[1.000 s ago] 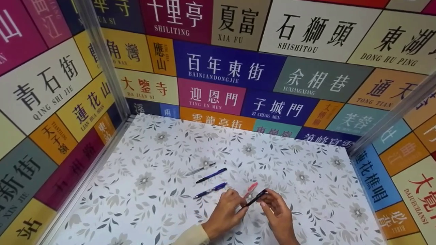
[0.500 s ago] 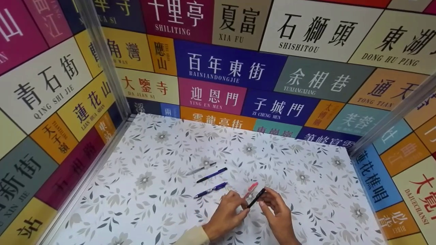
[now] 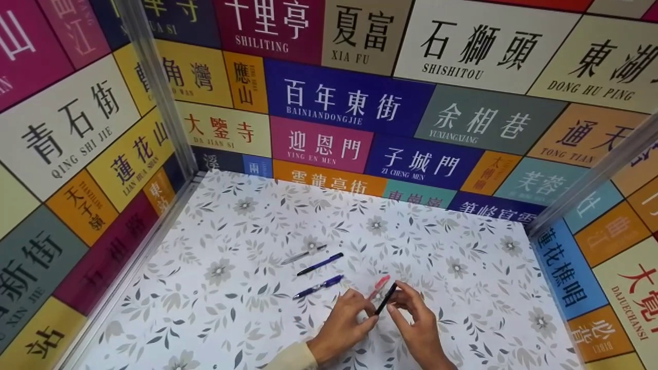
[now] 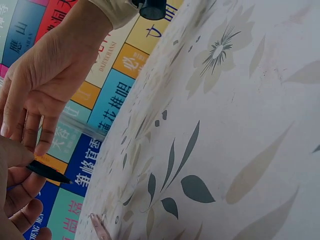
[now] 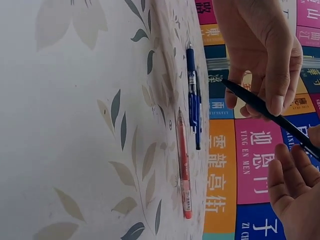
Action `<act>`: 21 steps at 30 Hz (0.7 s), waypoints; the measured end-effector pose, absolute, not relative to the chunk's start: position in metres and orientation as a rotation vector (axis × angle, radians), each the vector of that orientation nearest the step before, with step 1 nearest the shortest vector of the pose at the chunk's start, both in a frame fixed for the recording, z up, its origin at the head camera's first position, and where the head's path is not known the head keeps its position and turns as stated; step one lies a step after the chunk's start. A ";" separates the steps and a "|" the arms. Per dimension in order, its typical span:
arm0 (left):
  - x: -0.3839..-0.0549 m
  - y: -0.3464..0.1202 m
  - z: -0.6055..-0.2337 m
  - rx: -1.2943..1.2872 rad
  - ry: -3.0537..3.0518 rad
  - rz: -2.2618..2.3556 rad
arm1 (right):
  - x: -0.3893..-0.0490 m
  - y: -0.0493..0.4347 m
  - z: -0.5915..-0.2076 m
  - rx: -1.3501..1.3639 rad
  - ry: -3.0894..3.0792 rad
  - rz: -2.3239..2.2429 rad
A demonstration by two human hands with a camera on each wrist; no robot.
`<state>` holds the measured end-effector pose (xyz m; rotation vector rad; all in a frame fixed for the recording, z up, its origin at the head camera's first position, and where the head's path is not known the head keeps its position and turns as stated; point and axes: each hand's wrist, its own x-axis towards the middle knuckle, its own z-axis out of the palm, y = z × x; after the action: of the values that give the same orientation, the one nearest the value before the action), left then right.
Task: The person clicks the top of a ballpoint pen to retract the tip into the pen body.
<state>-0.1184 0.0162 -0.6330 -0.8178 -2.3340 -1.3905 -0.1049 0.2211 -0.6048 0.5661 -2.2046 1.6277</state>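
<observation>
A slim black pen slants between the two hands above the table, its pointed tip showing in the left wrist view. The left hand pinches it near the tip end, with the thumb along the barrel in the right wrist view. At the other end, the thumb and fingers of the right hand hold the pen, though part of that grip is cut off in the right wrist view. A clear pen with a pink-red grip lies on the table just beyond the left hand, partly hidden by it in the head view.
Left of the hands lie a blue pen, a blue and black pen and a thin clear pen, roughly parallel. The table has a leaf-patterned cover. Panels with coloured signs wall it in at the back and sides.
The black pen has turned to a steeper slant, and its upper end has shifted slightly left with the right hand. The left hand and the pens on the table stay nearly in place.
</observation>
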 end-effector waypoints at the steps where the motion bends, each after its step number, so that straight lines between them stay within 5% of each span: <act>1: -0.118 0.016 -0.634 -0.817 -2.331 -1.400 | -0.106 0.221 -0.606 0.599 -2.192 1.606; 21: -0.117 0.019 -0.635 -0.796 -2.245 -1.600 | -0.109 0.221 -0.611 0.675 -2.187 1.482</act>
<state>-0.1174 0.0194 -0.6348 -0.7956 -2.2451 -1.6004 -0.1085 0.2213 -0.6115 0.6753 -2.1865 1.4819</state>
